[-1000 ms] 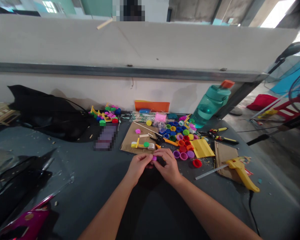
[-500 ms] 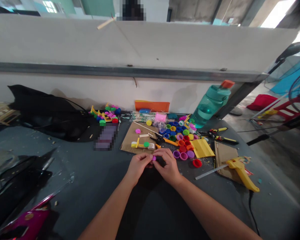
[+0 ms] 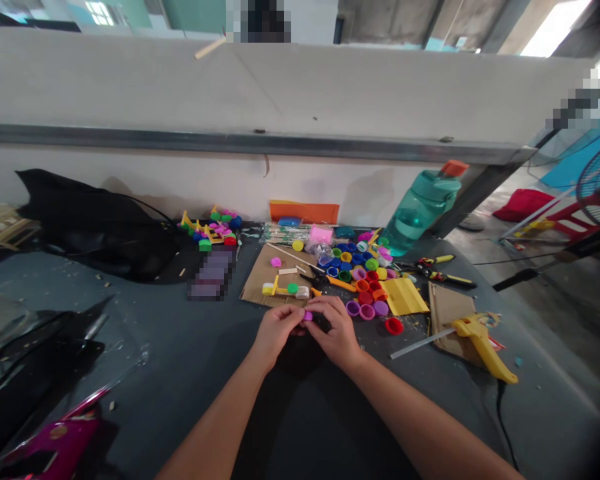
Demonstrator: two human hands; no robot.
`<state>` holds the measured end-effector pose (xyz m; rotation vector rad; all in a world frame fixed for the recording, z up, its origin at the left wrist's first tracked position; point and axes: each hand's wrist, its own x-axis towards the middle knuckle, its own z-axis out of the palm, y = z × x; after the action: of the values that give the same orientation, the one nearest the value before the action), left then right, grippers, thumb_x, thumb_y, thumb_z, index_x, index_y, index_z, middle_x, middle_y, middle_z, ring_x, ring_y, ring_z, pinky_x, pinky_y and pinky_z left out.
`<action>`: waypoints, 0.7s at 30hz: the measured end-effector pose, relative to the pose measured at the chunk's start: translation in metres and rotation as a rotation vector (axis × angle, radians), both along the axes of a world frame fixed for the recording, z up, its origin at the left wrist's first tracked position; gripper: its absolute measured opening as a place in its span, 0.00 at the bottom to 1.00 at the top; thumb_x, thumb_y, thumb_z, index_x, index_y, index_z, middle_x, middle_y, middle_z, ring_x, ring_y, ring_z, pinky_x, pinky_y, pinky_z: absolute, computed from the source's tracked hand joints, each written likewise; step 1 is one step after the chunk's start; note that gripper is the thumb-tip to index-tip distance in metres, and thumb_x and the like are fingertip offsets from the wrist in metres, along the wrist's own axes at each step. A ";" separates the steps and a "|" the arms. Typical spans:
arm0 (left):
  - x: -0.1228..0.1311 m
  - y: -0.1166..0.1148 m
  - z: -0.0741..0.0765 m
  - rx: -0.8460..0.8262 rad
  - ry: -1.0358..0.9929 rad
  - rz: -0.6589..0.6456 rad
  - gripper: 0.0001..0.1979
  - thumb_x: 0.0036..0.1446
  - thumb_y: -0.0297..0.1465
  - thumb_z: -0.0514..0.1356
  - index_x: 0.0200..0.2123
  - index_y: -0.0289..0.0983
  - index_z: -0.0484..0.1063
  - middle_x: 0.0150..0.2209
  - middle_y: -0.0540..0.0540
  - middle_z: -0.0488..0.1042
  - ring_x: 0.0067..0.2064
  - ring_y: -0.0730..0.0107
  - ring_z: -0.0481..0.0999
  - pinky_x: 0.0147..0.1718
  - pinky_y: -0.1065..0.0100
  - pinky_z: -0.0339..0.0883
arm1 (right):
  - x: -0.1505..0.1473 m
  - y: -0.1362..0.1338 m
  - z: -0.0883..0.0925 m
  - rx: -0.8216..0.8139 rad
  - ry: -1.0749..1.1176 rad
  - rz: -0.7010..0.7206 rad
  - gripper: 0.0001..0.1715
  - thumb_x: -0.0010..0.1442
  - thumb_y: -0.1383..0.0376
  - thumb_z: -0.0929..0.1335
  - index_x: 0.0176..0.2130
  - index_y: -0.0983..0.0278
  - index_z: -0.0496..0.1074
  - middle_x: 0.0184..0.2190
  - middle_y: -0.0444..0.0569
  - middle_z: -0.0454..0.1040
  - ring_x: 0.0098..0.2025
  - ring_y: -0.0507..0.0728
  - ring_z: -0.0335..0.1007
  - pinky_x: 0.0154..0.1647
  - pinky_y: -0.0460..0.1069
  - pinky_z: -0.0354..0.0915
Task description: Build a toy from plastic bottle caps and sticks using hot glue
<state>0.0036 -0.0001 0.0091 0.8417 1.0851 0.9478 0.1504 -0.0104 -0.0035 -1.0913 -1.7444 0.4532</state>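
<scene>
My left hand [image 3: 276, 333] and my right hand [image 3: 333, 331] meet over the dark table [image 3: 190, 373], fingers pinched together on a small magenta bottle cap [image 3: 308, 316]. Something dark sits under my right fingers, too hidden to name. Just beyond my hands lies a cardboard sheet [image 3: 263, 277] carrying a small assembly of caps and sticks [image 3: 286, 290]. To the right of it is a heap of coloured bottle caps [image 3: 360, 270].
A yellow glue gun [image 3: 483, 340] lies on cardboard at the right, its cord running to the near edge. A teal water bottle [image 3: 420, 207] leans at the back right. A black bag [image 3: 95, 227] sits at the back left, and a finished cap toy [image 3: 213, 230] beside it.
</scene>
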 end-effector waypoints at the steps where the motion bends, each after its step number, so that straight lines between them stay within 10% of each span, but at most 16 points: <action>1: 0.000 0.000 0.000 -0.002 0.002 0.008 0.12 0.44 0.37 0.66 0.25 0.33 0.74 0.25 0.49 0.72 0.28 0.75 0.70 0.28 0.73 0.68 | 0.000 0.000 0.000 0.000 0.004 0.000 0.12 0.53 0.68 0.69 0.40 0.58 0.72 0.39 0.50 0.72 0.44 0.58 0.68 0.47 0.56 0.65; 21: 0.000 0.000 -0.008 0.076 0.078 -0.010 0.17 0.48 0.43 0.62 0.26 0.33 0.75 0.22 0.48 0.72 0.24 0.75 0.68 0.26 0.72 0.66 | 0.001 0.000 0.000 -0.008 -0.006 -0.024 0.08 0.53 0.65 0.70 0.36 0.58 0.73 0.39 0.49 0.72 0.43 0.58 0.68 0.46 0.55 0.65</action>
<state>0.0037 -0.0001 0.0014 0.9517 1.1162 0.9592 0.1511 -0.0103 -0.0032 -1.1187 -1.7339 0.4426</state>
